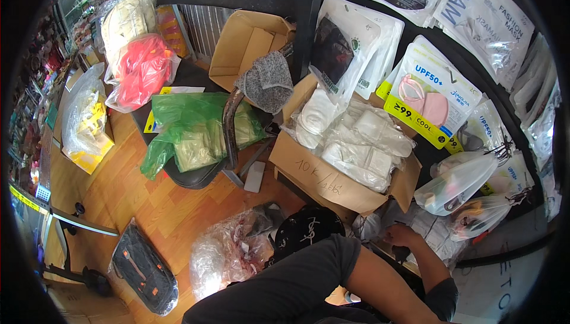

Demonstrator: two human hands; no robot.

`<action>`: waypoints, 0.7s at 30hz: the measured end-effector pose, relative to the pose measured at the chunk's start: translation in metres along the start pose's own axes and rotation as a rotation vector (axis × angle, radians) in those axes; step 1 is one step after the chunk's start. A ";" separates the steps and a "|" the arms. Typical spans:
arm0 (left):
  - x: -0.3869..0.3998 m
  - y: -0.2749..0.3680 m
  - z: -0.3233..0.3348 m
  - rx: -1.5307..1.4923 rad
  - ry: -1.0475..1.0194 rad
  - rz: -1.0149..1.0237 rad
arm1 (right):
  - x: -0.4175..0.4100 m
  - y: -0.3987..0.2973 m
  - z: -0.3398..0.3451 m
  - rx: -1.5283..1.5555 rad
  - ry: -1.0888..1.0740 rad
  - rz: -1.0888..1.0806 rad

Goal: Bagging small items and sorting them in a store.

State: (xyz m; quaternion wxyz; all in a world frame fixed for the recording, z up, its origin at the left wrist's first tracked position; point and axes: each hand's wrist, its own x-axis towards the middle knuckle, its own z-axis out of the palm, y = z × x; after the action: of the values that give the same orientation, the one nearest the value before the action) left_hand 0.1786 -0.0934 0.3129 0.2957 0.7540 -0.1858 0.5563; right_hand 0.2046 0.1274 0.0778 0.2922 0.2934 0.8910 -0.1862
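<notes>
At the lower right, my right hand (399,236) reaches in beside clear-wrapped white packs (434,230), its fingers bent. A small dark item (401,253) lies just below it; whether the fingers hold anything cannot be told. My left hand is out of view. A knotted translucent bag (367,226) is left of the right hand. Above stands an open cardboard box (329,181) of white items in clear wrap (360,152), with handwriting on its front. A black patterned cloth item (307,230) lies left of the knotted bag. Dark cloth and a bare limb cross the bottom.
A green plastic bag (191,115) rests on a black seat (196,179), near a grey cloth (269,81) over a curved armrest. Packaged masks (434,97) hang at right. On the wooden floor lie a wrapped dark bag (142,266) and clear plastic (227,253).
</notes>
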 end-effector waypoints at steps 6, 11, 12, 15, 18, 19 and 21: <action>-0.005 -0.005 0.006 0.031 -0.008 0.022 | -0.003 -0.004 -0.004 -0.014 0.003 0.006; -0.005 -0.006 0.007 -0.004 0.007 0.025 | -0.006 -0.009 -0.009 -0.039 -0.012 0.050; -0.005 -0.006 0.008 -0.007 0.011 0.027 | -0.006 -0.010 -0.009 -0.029 -0.001 0.021; -0.007 -0.008 0.012 -0.018 0.028 0.033 | -0.007 -0.010 -0.009 -0.029 -0.005 0.033; -0.008 -0.012 0.017 -0.036 0.048 0.047 | -0.006 -0.007 -0.007 -0.052 -0.002 0.021; -0.008 -0.013 0.019 -0.048 0.058 0.055 | -0.005 -0.005 -0.006 -0.057 -0.009 0.031; -0.008 -0.013 0.020 -0.087 0.092 0.083 | -0.005 -0.003 -0.003 -0.059 -0.016 0.042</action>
State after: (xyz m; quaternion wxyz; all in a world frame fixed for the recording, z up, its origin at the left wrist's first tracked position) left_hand 0.1983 -0.0972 0.2986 0.3132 0.7057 -0.2274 0.5935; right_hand 0.2049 0.1246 0.0841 0.3115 0.3017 0.8875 -0.1558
